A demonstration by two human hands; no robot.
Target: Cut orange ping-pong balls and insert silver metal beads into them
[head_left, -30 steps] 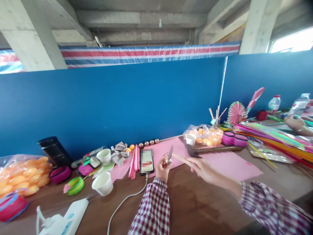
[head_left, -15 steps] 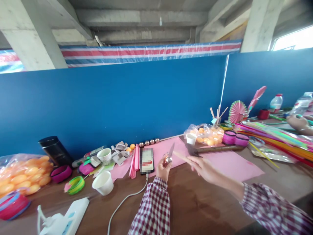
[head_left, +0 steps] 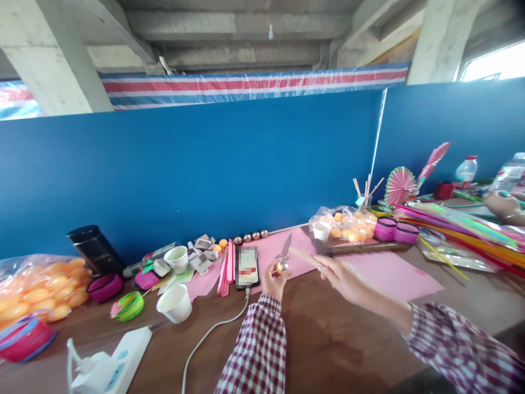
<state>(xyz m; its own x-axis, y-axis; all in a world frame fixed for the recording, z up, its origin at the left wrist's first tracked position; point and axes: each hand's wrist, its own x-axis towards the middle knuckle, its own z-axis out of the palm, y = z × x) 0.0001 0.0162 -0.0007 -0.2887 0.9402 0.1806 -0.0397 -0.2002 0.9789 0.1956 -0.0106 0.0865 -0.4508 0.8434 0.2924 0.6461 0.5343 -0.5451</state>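
Between the fingertips of my left hand (head_left: 274, 280) is a small ball (head_left: 281, 267), part orange and part shiny silver. A pointed grey piece (head_left: 286, 246) rises from it; whether this is foil or something stiff I cannot tell. My right hand (head_left: 337, 276) is closed on a flat pale wooden stick (head_left: 304, 256), its far end close to the ball and the grey piece. Whether the stick touches them is unclear. Beneath both hands lie the brown table (head_left: 315, 339) and pink paper (head_left: 270, 249). Several silver balls (head_left: 247, 237) are lined up along the blue partition (head_left: 229, 164).
A phone (head_left: 247, 268) with a white cable (head_left: 213, 330) lies left of my hands. White cups (head_left: 175, 303), a power strip (head_left: 131, 350) and a bag of orange balls (head_left: 45, 287) are farther left. To the right are a dark-bladed tool (head_left: 361, 249) and colourful strips (head_left: 463, 227).
The ball in my left hand now shows more orange and less silver toward me. The stick in my right hand has shifted slightly. The whole view has moved a little.
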